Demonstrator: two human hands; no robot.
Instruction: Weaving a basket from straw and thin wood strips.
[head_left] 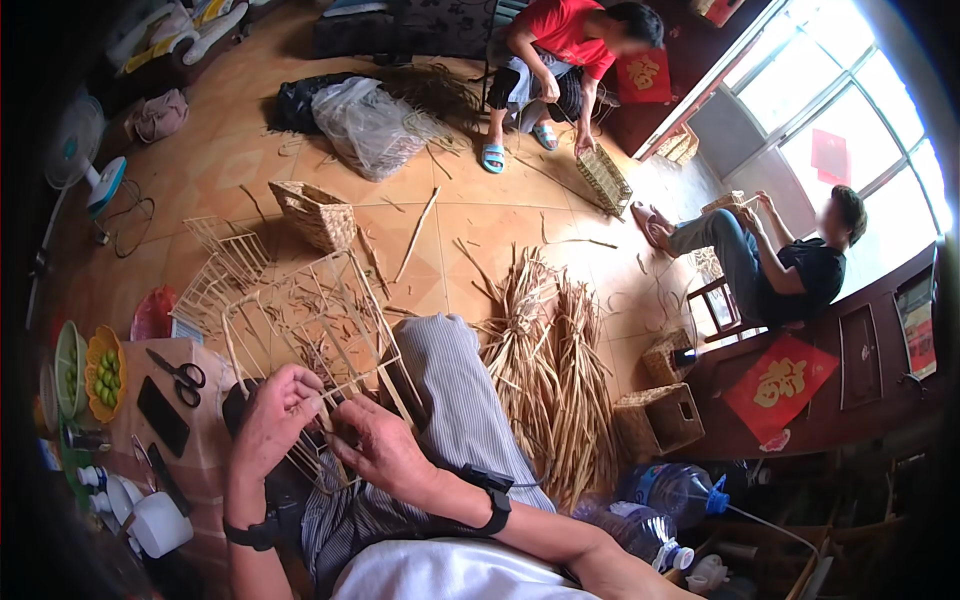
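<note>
A box-shaped basket frame (335, 290) of thin pale rods stands on my lap, over striped trousers. At its near edge my left hand (275, 420) is closed, fingertips pinched on a pale straw strand that curves up beside the frame. My right hand (380, 445) is closed around the frame's near rods, a little lower and to the right. The fingertips of both hands almost meet, and the strand between them is partly hidden. More bare frames (225, 265) lie on the floor beyond, next to a woven basket (315, 215).
Straw bundles (535, 370) lie right of my knee. Left, a covered table (205, 450) bears scissors (180, 375), a phone (163, 415) and a bowl of green fruit (104, 375). Two seated people (570, 60) handle baskets. Large bottles (670, 495) stand at lower right.
</note>
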